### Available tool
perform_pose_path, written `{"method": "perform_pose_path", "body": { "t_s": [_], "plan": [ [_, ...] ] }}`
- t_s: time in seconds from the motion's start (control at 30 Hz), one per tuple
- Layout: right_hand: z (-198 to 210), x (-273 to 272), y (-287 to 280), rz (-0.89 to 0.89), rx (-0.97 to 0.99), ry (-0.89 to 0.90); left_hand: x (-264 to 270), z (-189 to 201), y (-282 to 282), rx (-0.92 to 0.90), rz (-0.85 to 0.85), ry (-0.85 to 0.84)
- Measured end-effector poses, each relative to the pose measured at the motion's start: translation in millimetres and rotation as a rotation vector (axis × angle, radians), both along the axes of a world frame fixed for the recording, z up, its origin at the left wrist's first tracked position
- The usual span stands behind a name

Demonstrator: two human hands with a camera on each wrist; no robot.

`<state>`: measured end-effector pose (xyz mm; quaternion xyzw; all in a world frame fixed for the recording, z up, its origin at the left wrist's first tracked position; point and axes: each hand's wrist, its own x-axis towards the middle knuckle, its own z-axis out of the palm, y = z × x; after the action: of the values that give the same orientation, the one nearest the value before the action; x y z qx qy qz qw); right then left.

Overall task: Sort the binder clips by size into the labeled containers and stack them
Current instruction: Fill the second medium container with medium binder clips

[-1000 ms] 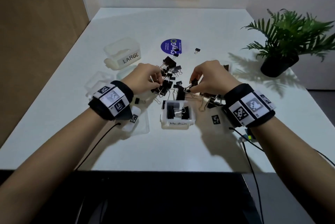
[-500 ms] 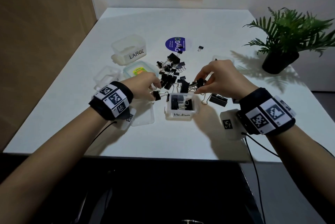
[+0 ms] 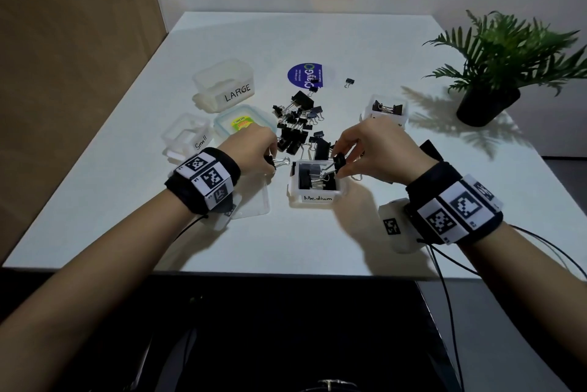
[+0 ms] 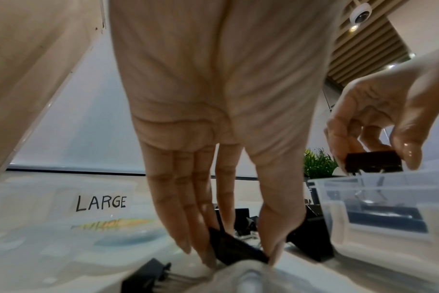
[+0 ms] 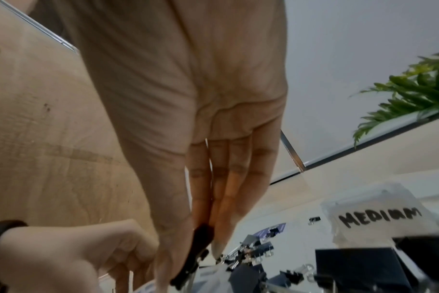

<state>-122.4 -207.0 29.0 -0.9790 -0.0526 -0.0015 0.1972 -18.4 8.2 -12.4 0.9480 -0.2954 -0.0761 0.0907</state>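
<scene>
Centrally, head view: right hand [image 3: 370,150] pinching small black binder clip [image 3: 339,160] above clear "Medium" plastic tub [image 3: 317,196]. Left wrist view, lower centre: left hand [image 4: 213,119] pinching another black binder clip [image 4: 234,250]. Right wrist view: pinch confirmed.

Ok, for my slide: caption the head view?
Both hands pinch black metal binder clips above clear plastic Medium container.

Loose black binder clips [image 3: 293,128] lay heaped mid-table. The clear "Medium" container [image 3: 317,193] held several clips. The "LARGE" container [image 3: 224,87] and "Small" container [image 3: 185,137] stood left.
</scene>
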Motion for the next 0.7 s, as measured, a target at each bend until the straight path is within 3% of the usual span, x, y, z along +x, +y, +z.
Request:
{"method": "perform_pose_path", "body": {
  "t_s": [0.23, 0.47, 0.7],
  "plan": [
    [-4, -3, 2, -0.026, 0.026, -0.004, 1, 10, 3, -0.068, -0.042, -0.054],
    [-7, -5, 7, -0.101, -0.030, -0.021, -17, 36, -9, -0.432, -0.249, 0.027],
    [1, -10, 5, -0.166, -0.115, -0.021, -29, 19, -21, -0.254, -0.373, -0.030]
  ]
}}
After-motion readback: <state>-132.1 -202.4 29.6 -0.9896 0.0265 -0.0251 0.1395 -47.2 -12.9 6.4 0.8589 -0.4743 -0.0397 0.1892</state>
